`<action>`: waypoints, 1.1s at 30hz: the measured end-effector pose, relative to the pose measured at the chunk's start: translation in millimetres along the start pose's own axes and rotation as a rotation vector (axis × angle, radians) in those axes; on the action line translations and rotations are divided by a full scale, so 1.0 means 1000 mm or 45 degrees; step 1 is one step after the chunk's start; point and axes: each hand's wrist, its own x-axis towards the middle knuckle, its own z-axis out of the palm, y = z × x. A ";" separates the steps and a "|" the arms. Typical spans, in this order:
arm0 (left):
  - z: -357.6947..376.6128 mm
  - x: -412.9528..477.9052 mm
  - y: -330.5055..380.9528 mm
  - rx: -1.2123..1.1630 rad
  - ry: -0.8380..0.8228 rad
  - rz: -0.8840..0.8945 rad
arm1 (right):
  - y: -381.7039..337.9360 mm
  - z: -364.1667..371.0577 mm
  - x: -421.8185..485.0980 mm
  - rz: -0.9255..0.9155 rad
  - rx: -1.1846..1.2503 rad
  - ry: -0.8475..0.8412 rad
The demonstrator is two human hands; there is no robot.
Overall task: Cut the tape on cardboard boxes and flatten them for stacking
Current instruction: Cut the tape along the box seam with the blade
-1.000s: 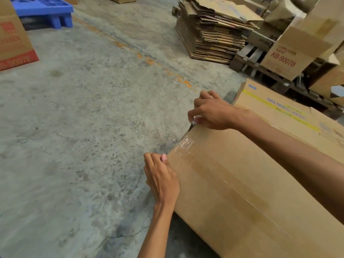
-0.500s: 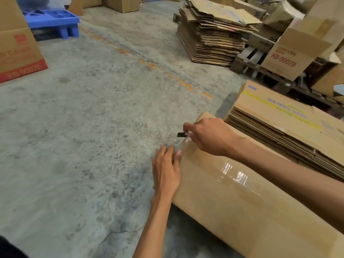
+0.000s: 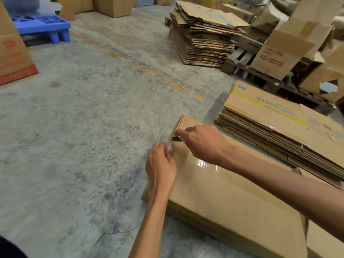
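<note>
A large brown cardboard box [image 3: 232, 198] lies on the concrete floor at lower right, with a strip of clear shiny tape [image 3: 202, 162] along its top. My right hand [image 3: 202, 142] is closed around a small cutter [image 3: 176, 139], whose dark tip points at the box's left end edge. My left hand [image 3: 161, 164] pinches that same edge just below the cutter, fingers closed on the cardboard and tape end.
Flattened boxes lie in a low pile [image 3: 279, 127] right of the box and in a tall stack [image 3: 204, 38] at the back. A wooden pallet [image 3: 240, 62] carries a printed box [image 3: 279, 54]. A blue plastic pallet [image 3: 41, 27] and a red-printed box [image 3: 13, 58] stand far left.
The box has dropped lower and flatter under my hands. My right hand with the cutter moved down along the left end edge, and my left hand shifted up to grip that edge.
</note>
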 end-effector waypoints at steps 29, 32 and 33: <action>-0.008 -0.004 0.003 -0.013 0.094 0.068 | -0.008 -0.001 -0.010 -0.061 0.086 0.092; -0.008 -0.004 0.001 -0.022 0.101 0.064 | -0.009 0.003 -0.011 -0.057 0.060 0.074; -0.007 -0.004 0.001 -0.022 0.100 0.058 | -0.009 0.004 -0.012 -0.058 0.055 0.075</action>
